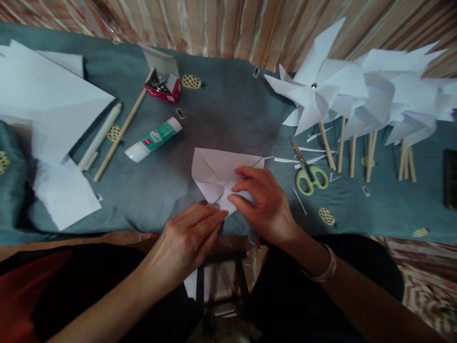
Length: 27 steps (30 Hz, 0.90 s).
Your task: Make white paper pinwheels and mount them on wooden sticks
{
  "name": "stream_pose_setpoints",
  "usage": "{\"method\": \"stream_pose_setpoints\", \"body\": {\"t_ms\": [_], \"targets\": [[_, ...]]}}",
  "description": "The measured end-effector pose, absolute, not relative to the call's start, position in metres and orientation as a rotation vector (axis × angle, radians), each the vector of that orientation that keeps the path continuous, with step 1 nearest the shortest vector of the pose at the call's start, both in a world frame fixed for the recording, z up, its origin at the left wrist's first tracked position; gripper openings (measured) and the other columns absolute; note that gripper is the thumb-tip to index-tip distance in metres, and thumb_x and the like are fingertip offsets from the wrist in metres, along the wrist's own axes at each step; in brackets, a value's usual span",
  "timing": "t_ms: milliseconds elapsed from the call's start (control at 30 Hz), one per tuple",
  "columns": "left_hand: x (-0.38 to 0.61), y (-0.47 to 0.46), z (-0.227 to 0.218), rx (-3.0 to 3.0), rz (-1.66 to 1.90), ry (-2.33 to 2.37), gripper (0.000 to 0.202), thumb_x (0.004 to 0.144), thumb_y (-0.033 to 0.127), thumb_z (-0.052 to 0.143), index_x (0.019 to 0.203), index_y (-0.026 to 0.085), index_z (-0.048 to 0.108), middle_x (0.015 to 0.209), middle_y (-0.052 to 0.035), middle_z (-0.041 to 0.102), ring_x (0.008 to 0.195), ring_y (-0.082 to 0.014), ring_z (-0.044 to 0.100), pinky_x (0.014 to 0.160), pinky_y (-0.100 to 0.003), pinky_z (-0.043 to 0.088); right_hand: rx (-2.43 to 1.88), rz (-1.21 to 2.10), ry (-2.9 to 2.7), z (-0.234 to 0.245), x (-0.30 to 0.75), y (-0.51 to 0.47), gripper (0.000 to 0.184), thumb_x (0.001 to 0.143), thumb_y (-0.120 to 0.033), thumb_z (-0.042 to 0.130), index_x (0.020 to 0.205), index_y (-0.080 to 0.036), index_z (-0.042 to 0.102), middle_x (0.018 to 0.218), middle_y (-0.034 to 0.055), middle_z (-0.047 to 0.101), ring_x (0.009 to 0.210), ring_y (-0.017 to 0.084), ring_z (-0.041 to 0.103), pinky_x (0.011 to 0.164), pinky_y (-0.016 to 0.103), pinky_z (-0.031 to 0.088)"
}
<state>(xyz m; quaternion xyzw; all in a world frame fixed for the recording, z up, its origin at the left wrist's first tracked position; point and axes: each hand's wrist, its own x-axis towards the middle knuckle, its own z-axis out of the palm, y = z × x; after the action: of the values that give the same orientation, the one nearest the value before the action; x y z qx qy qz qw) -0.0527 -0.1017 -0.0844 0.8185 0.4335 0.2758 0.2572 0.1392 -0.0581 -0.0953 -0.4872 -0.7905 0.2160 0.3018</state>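
A square of white paper (232,164), with lines running in from its corners, lies at the near edge of the table. Its near corners curl in toward the middle. My left hand (193,233) grips its near left part, with fingers pressed together at the edge. Over the right side of the paper is my right hand (262,200), thumb and fingers bent onto the folded flaps near the centre. To the right are scissors (309,171) with green handles among thin paper strips (285,160). A glue stick (155,139) lies on the left.
Several finished paper pinwheels (314,105) on wooden sticks lie at the right. A red box of metal pins (163,85), a wooden stick (121,133), a white marker-like pen (100,136) and paper sheets (60,105) are at the left. A green cloth (228,109) covers the table.
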Motion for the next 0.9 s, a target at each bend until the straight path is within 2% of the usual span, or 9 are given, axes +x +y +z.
{"method": "stream_pose_setpoints", "body": {"t_ms": [100,233,400,600,767,900], "targets": [[-0.0531,-0.1019,-0.0845,2.225,0.749,1.165,0.025,0.090,0.011,0.052,0.112,0.014,0.063,0.100,-0.0088,0.070,0.090,-0.0175,0.068,0.078,-0.030,0.060,-1.267,0.552,-2.107,-0.0958,0.1383,-0.0585,0.007,0.086,-0.018,0.059,0.088,-0.021,0.065,0.116,0.0090,0.063,0.105,0.022,0.057,0.092,0.040,0.051],[-0.0534,-0.1016,-0.0848,2.219,0.750,1.156,0.026,0.090,0.011,0.052,0.113,0.014,0.062,0.102,-0.0093,0.069,0.092,-0.0183,0.067,0.079,-0.031,0.060,-1.224,0.520,-2.162,-0.0956,0.1376,-0.0585,0.010,0.087,-0.014,0.058,0.090,-0.016,0.067,0.117,0.0135,0.063,0.104,0.023,0.056,0.093,0.039,0.051],[-0.0532,-0.1012,-0.0839,2.225,0.759,1.147,0.025,0.089,0.010,0.054,0.112,0.011,0.062,0.099,-0.0097,0.069,0.090,-0.0172,0.067,0.079,-0.029,0.059,-1.212,0.503,-2.184,-0.0975,0.1383,-0.0581,0.014,0.088,-0.016,0.056,0.095,-0.020,0.068,0.120,0.0105,0.060,0.107,0.022,0.055,0.090,0.039,0.052],[-0.0529,-0.1000,-0.0837,2.203,0.759,1.154,0.026,0.090,0.011,0.052,0.113,0.016,0.062,0.100,-0.0082,0.070,0.089,-0.0180,0.068,0.076,-0.031,0.060,-1.221,0.518,-2.185,-0.0984,0.1392,-0.0581,0.017,0.088,-0.018,0.055,0.096,-0.020,0.070,0.122,0.0106,0.060,0.107,0.023,0.055,0.088,0.041,0.053],[-0.0526,-0.0987,-0.0834,2.209,0.750,1.157,0.024,0.089,0.011,0.052,0.111,0.013,0.064,0.099,-0.0088,0.070,0.089,-0.0174,0.068,0.077,-0.029,0.060,-1.252,0.532,-2.209,-0.0984,0.1395,-0.0595,0.020,0.090,-0.018,0.054,0.099,-0.024,0.070,0.123,0.0080,0.060,0.109,0.023,0.054,0.089,0.041,0.052],[-0.0526,-0.0979,-0.0818,2.204,0.741,1.156,0.023,0.089,0.010,0.054,0.109,0.011,0.065,0.097,-0.0093,0.070,0.089,-0.0169,0.068,0.079,-0.027,0.059,-1.247,0.500,-2.239,-0.0984,0.1390,-0.0595,0.021,0.091,-0.018,0.051,0.100,-0.022,0.070,0.122,0.0100,0.060,0.110,0.024,0.054,0.090,0.043,0.052]]}}
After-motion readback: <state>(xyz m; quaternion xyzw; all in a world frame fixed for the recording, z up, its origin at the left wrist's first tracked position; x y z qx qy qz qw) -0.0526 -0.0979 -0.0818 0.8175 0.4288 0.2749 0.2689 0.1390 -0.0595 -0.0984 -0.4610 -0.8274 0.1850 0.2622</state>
